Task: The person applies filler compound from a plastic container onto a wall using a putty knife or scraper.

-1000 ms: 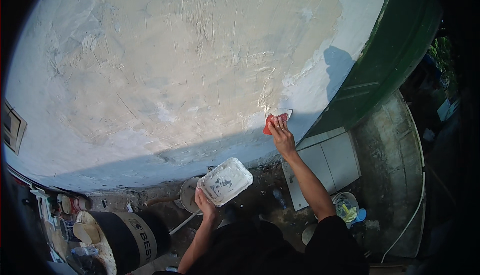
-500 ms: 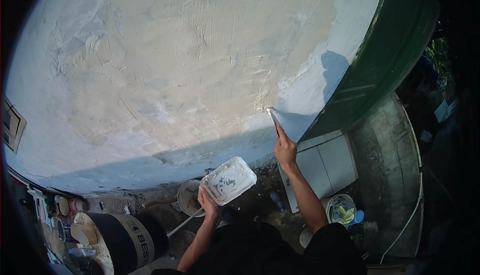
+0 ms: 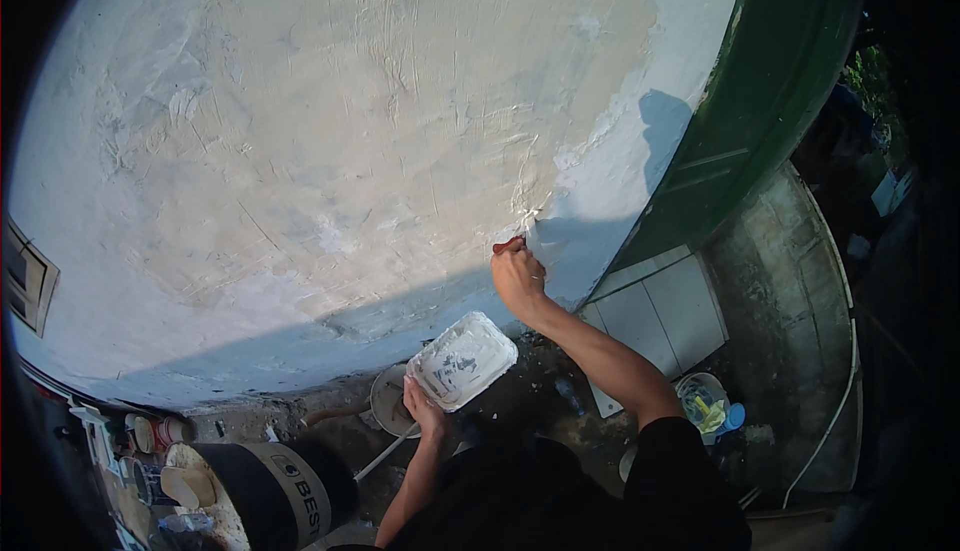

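Note:
My left hand (image 3: 424, 409) grips the near-left edge of a white rectangular tray (image 3: 462, 361), its inside smeared with white paste and grey patches. Up against the wall, my right hand (image 3: 519, 276) is closed around the reddish handle of a putty knife (image 3: 509, 245). The blade is mostly hidden by the hand and by the glare at the wall. Fresh wet paste (image 3: 528, 217) lies just above the knuckles. The wall (image 3: 330, 131) carries a broad cream-coloured coat with ridges and scratches, over white paint.
A dark drum (image 3: 270, 491) with clutter on top stands at the lower left. Behind the tray is a round bucket (image 3: 388, 401). Pale tile-like panels (image 3: 660, 321) lean by the green door (image 3: 700, 171). Another bucket (image 3: 702, 401) with yellow and blue items sits at the right.
My right hand has moved left and slightly up along the wall, and the wrist has turned so the knife handle now points left. The tray stays nearly in place.

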`<control>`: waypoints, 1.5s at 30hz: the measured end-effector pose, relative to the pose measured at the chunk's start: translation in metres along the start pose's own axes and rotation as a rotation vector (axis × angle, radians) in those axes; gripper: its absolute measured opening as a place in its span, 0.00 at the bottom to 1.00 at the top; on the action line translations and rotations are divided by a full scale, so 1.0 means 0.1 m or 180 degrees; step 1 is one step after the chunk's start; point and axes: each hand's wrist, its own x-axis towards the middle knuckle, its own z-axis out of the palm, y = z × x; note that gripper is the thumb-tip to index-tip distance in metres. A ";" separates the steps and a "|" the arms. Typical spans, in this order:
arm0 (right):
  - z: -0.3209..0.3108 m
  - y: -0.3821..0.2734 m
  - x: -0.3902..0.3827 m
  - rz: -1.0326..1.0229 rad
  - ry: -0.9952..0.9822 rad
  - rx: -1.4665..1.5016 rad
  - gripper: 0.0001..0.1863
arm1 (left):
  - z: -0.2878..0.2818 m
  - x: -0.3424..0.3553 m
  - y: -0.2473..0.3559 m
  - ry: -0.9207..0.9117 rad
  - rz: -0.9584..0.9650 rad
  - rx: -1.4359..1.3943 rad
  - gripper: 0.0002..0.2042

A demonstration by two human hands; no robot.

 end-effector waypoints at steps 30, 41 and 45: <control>0.72 0.67 -0.12 -0.1130 0.1455 0.1099 0.31 | -0.11 -0.05 0.18 0.0234 -0.0034 -0.0024 0.20; 0.55 0.84 -0.43 -0.0714 0.1680 0.1788 0.30 | -0.37 -0.07 0.16 0.0387 0.0060 0.0327 0.21; -0.05 0.99 -0.10 -0.0561 0.2408 0.1832 0.28 | -0.16 -0.14 0.24 0.0304 -0.0106 0.0050 0.21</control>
